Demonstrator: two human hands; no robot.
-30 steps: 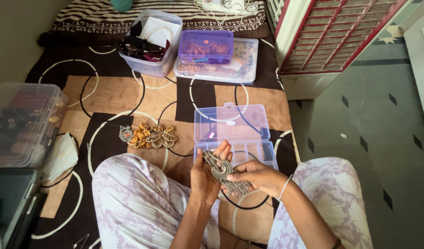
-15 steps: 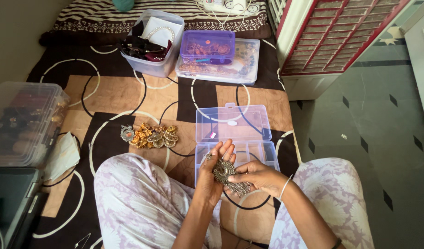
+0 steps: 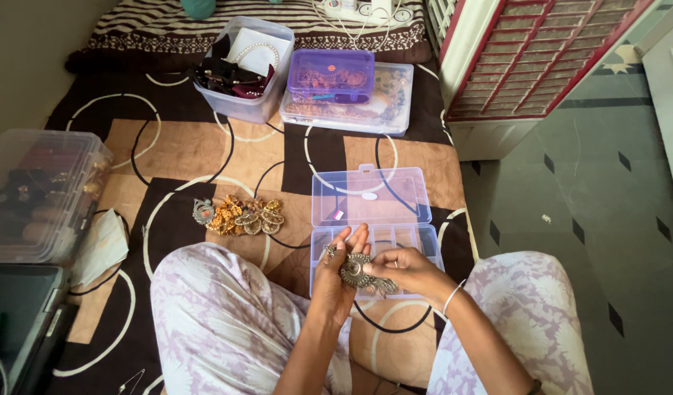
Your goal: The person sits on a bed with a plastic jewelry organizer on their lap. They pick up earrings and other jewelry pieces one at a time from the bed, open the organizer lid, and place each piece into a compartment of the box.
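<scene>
Setting: brown and tan bedspread with looping white lines [image 3: 205, 150], grey tiled floor [image 3: 570, 219] to its right; person seated cross-legged in lilac floral trousers.

Landmark: clear plastic compartment box with hinged lid open [image 3: 371, 196], lying on the bedspread just ahead of the hands.

Left hand [image 3: 336, 274]: palm up, fingers loosely spread, supporting large silver-toned filigree earrings [image 3: 357, 269] directly over the box's near edge.

Right hand [image 3: 404, 269]: fingers pinched closed on the earrings' lower end; silver bangle on its wrist.

Left of the box: loose heap of gold and silver earrings [image 3: 238, 216].

Beyond the box: flat clear container topped by a purple-lidded tub [image 3: 331, 74], and beside it a deep clear tub of dark accessories [image 3: 238, 66].

Far left of the box: large clear lidded bin [image 3: 40, 194]
</scene>
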